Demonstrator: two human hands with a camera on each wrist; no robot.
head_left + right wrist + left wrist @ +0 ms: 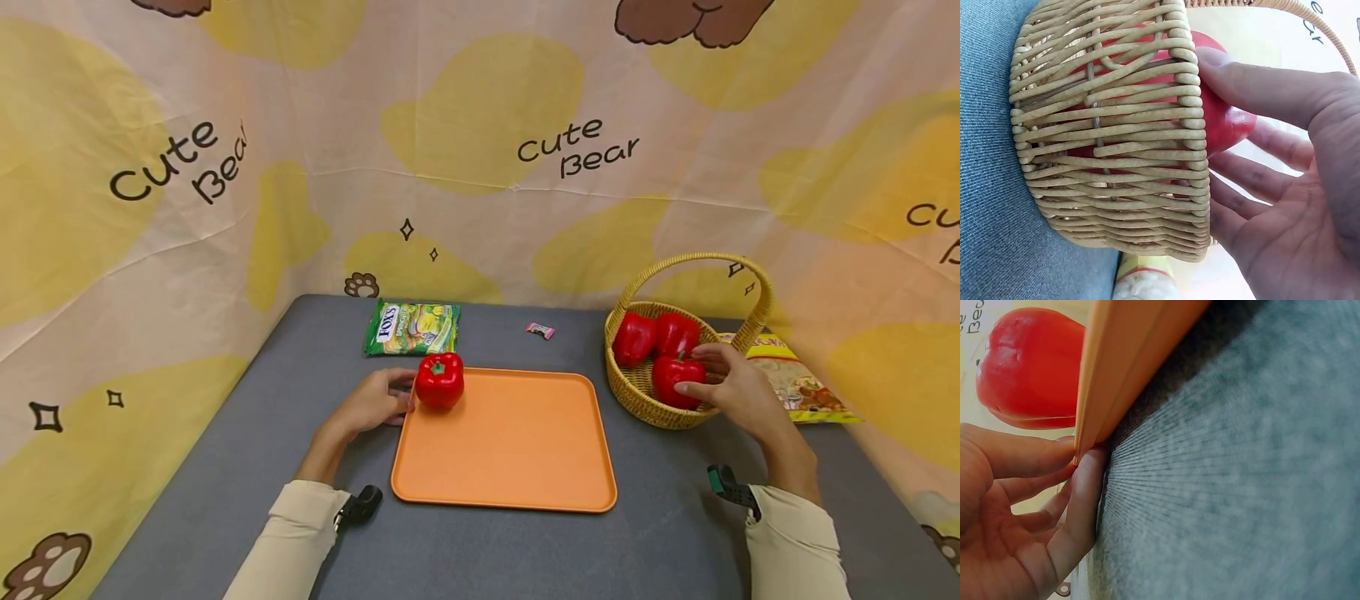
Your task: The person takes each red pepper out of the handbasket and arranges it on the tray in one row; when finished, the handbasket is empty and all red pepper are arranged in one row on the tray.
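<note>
At its left edge, an orange tray (517, 446) is pinched between the thumb and fingers of my left hand (371, 402). A red bell pepper (439, 383) with a green stem stands in the tray's far left corner, close to that hand. On the right, my right hand (750, 402) reaches over the rim of a wicker basket (637, 404) and grips a red bell pepper (672, 385) in it, thumb on one side and fingers on the other. Two more red bell peppers (635, 338) lie behind it in the basket. The right wrist view shows the held pepper (1219, 119) partly hidden by the weave.
A green candy bag (417, 328) lies behind the tray, and a small pink wrapped candy (540, 331) farther right. A yellow food packet (798, 379) lies partly behind the basket and right arm. The basket's tall handle (697, 257) arches above it. Printed cloth surrounds the grey table (495, 550).
</note>
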